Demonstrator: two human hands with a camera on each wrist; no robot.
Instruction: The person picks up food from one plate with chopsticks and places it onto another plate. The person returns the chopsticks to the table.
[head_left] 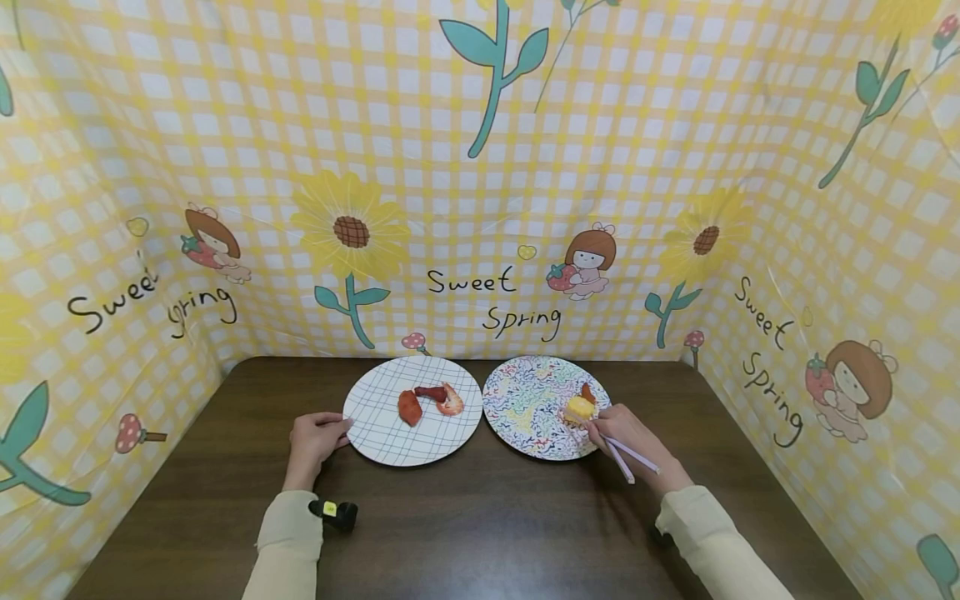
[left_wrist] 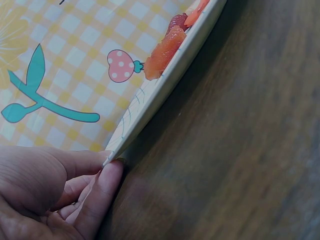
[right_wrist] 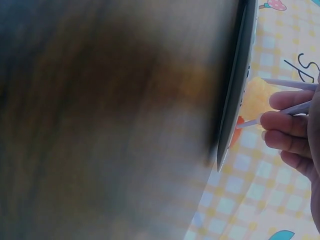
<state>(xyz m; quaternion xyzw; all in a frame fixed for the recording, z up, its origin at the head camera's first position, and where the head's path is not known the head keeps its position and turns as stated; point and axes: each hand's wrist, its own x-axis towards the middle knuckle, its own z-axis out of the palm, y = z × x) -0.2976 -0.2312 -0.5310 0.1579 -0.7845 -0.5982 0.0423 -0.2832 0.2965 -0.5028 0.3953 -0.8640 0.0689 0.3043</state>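
My left hand (head_left: pixel 312 446) pinches the left rim of a white plate (head_left: pixel 367 417) with blue grid lines. In the left wrist view the thumb lies over the plate's edge (left_wrist: pixel 148 120) and a finger under it. A pair of pale purple chopsticks (head_left: pixel 618 460) is held in my right hand (head_left: pixel 636 440), over the near right side of a multicoloured speckled plate (head_left: pixel 517 400). Their tips lie either side of a yellow-topped block of food (head_left: pixel 580 408), seen also as a yellow piece (right_wrist: pixel 255 97) in the right wrist view. An orange-brown food piece (head_left: pixel 588 390) sits just behind it.
On the grid plate lie an orange-brown food piece (head_left: pixel 409 407), a dark red drumstick-like piece (head_left: pixel 429 392) and a shrimp (head_left: pixel 450 402). The plates stand side by side near the back edge of a dark wooden table (head_left: pixel 465 533). Yellow checked cloth (head_left: pixel 480 208) encloses the back and sides.
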